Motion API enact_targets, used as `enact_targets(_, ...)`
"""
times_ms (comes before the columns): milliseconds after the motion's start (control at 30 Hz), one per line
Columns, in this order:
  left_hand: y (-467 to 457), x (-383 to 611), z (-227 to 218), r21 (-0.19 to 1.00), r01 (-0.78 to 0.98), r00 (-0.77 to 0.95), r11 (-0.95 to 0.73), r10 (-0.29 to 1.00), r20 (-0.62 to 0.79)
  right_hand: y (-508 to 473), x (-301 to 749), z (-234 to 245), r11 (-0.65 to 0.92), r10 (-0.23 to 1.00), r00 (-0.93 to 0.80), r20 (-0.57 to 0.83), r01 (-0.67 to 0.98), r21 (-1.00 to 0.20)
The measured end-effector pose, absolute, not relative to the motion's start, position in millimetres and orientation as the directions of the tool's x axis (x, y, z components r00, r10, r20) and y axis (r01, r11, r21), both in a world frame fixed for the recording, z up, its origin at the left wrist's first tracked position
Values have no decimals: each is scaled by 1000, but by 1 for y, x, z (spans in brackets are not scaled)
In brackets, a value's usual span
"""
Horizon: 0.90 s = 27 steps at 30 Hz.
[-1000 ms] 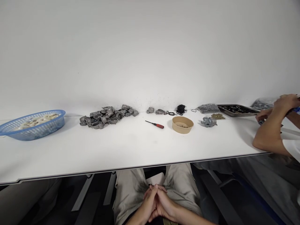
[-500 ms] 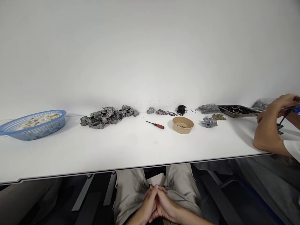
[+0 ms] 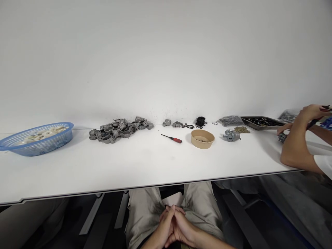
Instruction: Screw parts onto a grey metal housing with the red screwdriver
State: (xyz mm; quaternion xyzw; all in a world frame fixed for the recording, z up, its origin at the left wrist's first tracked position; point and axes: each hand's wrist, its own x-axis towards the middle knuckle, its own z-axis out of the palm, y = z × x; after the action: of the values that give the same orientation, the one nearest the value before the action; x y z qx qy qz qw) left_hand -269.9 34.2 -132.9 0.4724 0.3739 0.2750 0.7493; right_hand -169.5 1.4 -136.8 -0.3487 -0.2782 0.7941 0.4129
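Observation:
My left hand [image 3: 166,221] and my right hand [image 3: 181,224] rest in my lap below the table edge. Their fingers are interlaced and closed, thumbs meeting at the top, with no object showing in them. On the table in front lies a screwdriver [image 3: 171,138] with a red and black handle, its shaft pointing left. Beside it stands a tan round bowl [image 3: 202,143] holding small parts. A grey metal carburetor body [image 3: 231,136] sits right of the bowl. To the left is a heap of grey metal bowl-shaped castings [image 3: 114,130].
A blue basket [image 3: 49,147] of white parts stands far left. Along the wall are black rings [image 3: 200,121], a bag of grey parts [image 3: 231,120], brass pieces [image 3: 241,129] and a metal tray [image 3: 261,128]. A co-worker's arm [image 3: 297,148] leans on the table at right.
My hands stay clasped in the same place. At right, the co-worker's hand has shifted slightly left, and a grey metal part now shows beneath it.

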Motion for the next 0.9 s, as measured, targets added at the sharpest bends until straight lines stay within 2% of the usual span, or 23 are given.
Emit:
enact_targets(300, 36, -269, -145, 916, -57, 546, 397, 781, -305, 2, -170, -143, -506, 852, -402, -337, -461, -729)
enact_targets(600, 33, -268, -131, 911, -87, 530, 403, 793, -300, 3, -170, -145, -505, 851, -408, -330, -464, -728)
enact_targets(900, 35, -268, -142, 904, -107, 552, 414, 781, -292, 3, -170, -145, -501, 854, -404, -328, -467, -728)
